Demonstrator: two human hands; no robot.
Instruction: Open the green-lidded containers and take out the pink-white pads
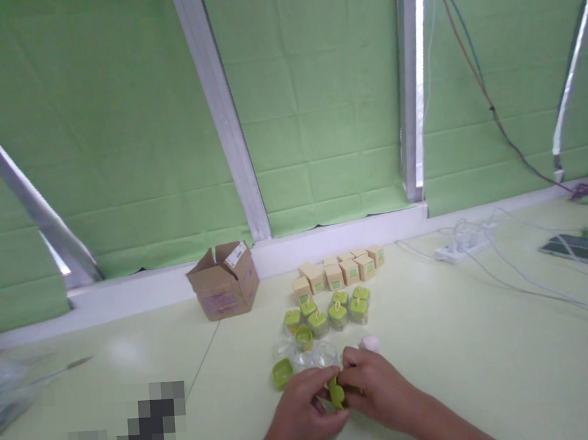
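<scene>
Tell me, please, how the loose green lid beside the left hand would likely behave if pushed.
The green lid is probably light and stiff, since its thin walls hold their shape. Its squarish outline suggests it won't roll, though the smooth-looking table may let it slide.

This looks office-like; blinds [321, 99], power strip [455, 252], table [134, 369].
</scene>
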